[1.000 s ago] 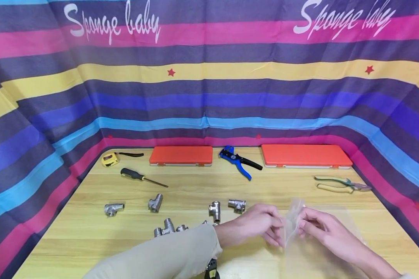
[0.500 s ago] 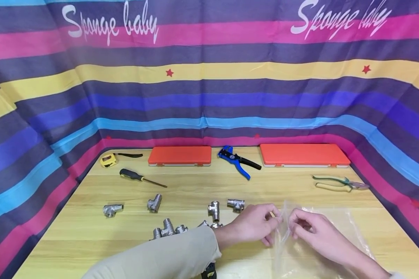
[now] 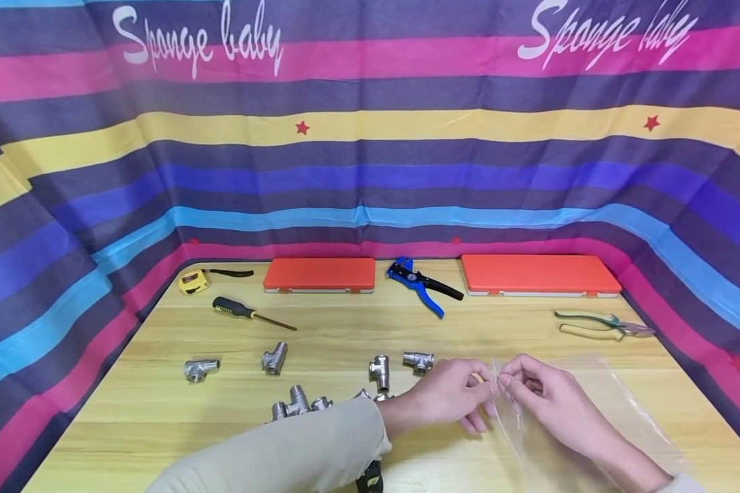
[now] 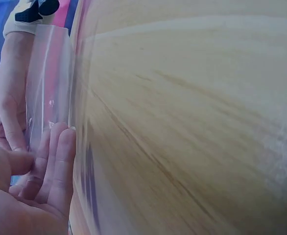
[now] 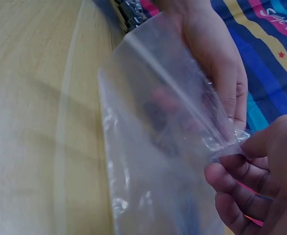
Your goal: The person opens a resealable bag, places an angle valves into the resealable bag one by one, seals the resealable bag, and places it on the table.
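A clear plastic bag (image 3: 610, 404) with a strip along its mouth is held up at the right of the table. Thumb and fingers of my left hand (image 3: 447, 394) pinch its upper left edge. Close beside them, my right hand (image 3: 551, 400) pinches the same top corner between thumb and fingertips. In the right wrist view the bag (image 5: 143, 142) hangs over the wood, and my left hand (image 5: 212, 58) shows partly through it. The left wrist view has the bag's strip (image 4: 43, 88) rising above my left fingers (image 4: 60, 166).
Metal tee fittings (image 3: 379, 373) lie left of my hands, several partly hidden by my left sleeve (image 3: 284, 445). Farther back are a tape measure (image 3: 194, 282), screwdriver (image 3: 234, 308), red cases (image 3: 318, 275), wire stripper (image 3: 416, 279) and pliers (image 3: 610, 323). Striped cloth (image 3: 358, 178) surrounds the table.
My right hand has shifted left and slightly up, closer to my left hand. The bag has spread out toward the right, and both hands still hold its top edge.
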Available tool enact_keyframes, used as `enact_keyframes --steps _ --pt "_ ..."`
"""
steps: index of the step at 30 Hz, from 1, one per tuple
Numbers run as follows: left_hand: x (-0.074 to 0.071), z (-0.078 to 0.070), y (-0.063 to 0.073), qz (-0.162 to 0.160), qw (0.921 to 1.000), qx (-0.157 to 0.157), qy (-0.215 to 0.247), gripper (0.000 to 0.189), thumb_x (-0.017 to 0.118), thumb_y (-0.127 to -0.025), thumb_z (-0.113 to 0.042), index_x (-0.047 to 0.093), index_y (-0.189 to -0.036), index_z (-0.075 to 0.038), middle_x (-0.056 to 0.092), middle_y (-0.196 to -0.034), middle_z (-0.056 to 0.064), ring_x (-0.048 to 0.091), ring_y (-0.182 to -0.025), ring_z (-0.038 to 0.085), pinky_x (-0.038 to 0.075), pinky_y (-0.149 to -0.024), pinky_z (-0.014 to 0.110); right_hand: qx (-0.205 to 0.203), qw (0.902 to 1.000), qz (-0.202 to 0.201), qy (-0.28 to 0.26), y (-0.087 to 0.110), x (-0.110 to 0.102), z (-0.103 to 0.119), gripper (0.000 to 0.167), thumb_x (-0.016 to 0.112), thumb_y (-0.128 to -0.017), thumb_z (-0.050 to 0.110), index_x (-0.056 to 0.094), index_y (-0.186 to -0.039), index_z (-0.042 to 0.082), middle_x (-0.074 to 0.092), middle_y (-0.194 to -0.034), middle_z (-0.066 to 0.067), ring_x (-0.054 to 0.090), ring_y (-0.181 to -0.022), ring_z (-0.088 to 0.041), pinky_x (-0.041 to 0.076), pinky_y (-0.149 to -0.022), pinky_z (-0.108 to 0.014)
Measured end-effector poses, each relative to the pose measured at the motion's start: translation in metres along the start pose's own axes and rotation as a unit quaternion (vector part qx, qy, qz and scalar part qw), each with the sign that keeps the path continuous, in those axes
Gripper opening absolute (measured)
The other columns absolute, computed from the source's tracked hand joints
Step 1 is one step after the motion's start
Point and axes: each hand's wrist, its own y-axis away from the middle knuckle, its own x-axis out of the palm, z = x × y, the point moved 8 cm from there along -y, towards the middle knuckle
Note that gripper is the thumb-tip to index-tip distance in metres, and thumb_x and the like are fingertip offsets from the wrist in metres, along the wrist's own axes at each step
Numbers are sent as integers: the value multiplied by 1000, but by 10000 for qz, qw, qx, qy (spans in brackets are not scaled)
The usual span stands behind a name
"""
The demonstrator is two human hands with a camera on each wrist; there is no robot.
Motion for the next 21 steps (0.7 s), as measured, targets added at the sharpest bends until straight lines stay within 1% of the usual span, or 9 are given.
enact_keyframes --steps 2,5,8,12,14,16,18,21 --pt "-2 1 0 -68 10000 -59 10 8 66 -109 -14 70 -104 -11 76 -76 2 73 -58 20 63 -55 31 77 9998 -2 164 -1 -4 -2 10 71 -107 14 71 -101 22 67 -80 15 63 -72 0 51 -63 -23" --pt "-6 3 1 -240 9996 -156 18 12 64 -110 -13 69 -100 -9 75 -75 3 73 -57 21 62 -54 31 254 9981 -95 546 -2 -13 -5 9 72 -106 16 72 -99 22 66 -80 16 60 -73 3 48 -62 -23" --pt "-11 4 1 -394 9990 -190 34 16 63 -110 -13 68 -96 -10 74 -74 3 72 -56 21 62 -53 31 423 9962 -145 744 -3 -20 -8 7 72 -106 17 73 -100 21 66 -80 14 58 -72 3 47 -60 -23" --pt "-13 3 -1 -410 9990 -163 102 15 64 -110 -15 68 -97 -10 74 -73 4 72 -56 22 62 -52 32 517 9958 -150 745 -3 -22 -7 4 72 -106 18 73 -102 19 67 -81 12 59 -71 2 48 -61 -23" --pt "-13 3 -2 -389 9990 -149 144 13 63 -111 -16 68 -100 -10 74 -74 5 72 -56 22 63 -53 33 598 9963 -103 609 -1 -20 -7 4 74 -106 20 71 -104 18 67 -83 11 60 -72 1 49 -62 -23" --pt "-13 3 -2 -388 9989 -154 218 12 63 -111 -17 69 -104 -10 74 -75 6 72 -56 23 63 -53 33 703 9968 74 379 1 -14 -7 10 75 -105 23 68 -105 17 67 -83 9 60 -71 0 49 -61 -24" --pt "-13 4 -3 -400 9987 -147 284 12 62 -111 -17 69 -106 -9 74 -76 7 71 -56 23 63 -53 34 786 9961 351 185 4 -6 -7 17 77 -103 27 64 -103 16 64 -83 9 58 -70 0 48 -61 -24" --pt "-13 5 -5 -439 9982 -133 383 11 61 -112 -17 69 -107 -10 74 -76 7 70 -56 23 63 -54 34 658 9929 987 49 9 7 -7 16 74 -103 26 61 -97 18 57 -77 13 52 -66 1 44 -58 -24"
